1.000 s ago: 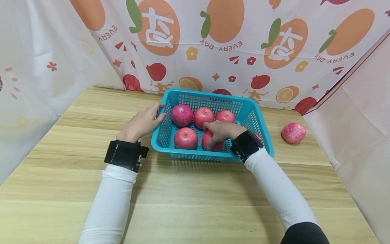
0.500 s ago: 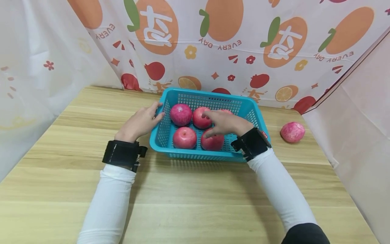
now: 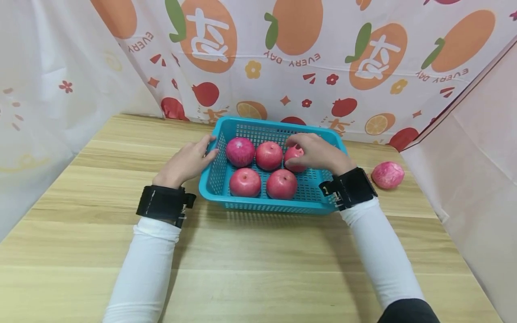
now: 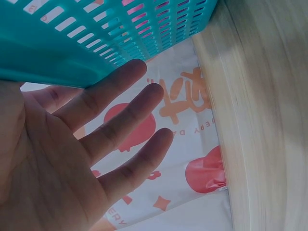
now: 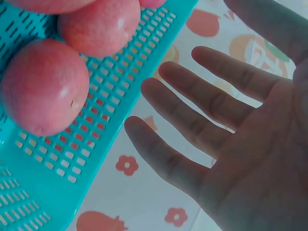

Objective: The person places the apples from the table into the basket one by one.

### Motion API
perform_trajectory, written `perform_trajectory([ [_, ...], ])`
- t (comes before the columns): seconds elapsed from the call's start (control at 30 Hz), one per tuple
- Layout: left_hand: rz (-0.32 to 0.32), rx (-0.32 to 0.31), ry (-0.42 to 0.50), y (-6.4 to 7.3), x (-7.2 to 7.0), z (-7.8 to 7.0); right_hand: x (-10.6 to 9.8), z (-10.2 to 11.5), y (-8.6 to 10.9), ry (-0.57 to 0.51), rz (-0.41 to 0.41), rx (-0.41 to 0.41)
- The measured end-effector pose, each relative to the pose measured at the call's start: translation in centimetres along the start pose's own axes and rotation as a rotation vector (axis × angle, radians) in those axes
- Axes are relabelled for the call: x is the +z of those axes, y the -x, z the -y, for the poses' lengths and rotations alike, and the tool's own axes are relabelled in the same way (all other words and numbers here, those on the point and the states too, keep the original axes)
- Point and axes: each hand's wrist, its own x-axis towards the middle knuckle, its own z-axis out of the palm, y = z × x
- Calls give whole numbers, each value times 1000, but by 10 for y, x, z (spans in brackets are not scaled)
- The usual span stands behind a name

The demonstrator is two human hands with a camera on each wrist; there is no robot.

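A turquoise plastic basket (image 3: 266, 204) with perforated sides holds several apples and one darker, purplish-pink round fruit (image 3: 240, 151). My left hand (image 3: 183, 163) is at the basket's left end, fingers extended along the rim; the left wrist view shows them fairly straight against the outer wall. Over the back right apple (image 3: 292, 154) hovers my right hand (image 3: 317, 150), its thumb and fingers spread, partly covering that fruit. From the right wrist view, the palm and spread fingers hold nothing, and an apple (image 5: 45, 86) lies inside the basket beyond the fingertips.
A mottled pink oval fruit (image 3: 387, 175) lies on the wooden table (image 3: 258, 269), right of the basket. Behind the basket hangs a white curtain (image 3: 258, 80) with fruit prints, and pale cloth borders both sides of the table.
My right hand has let go of the front right apple, lifted, and moved back and right over the back right apple. My left hand has stayed at the rim.
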Motion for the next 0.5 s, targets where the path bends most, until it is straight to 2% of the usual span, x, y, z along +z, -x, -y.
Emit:
perform_trajectory([
  [0.3, 6, -6, 3, 1, 0, 1, -7, -9, 6, -7, -51, -22],
  [0.5, 1, -13, -4, 1, 1, 0, -8, -14, 10, -2, -75, -3],
])
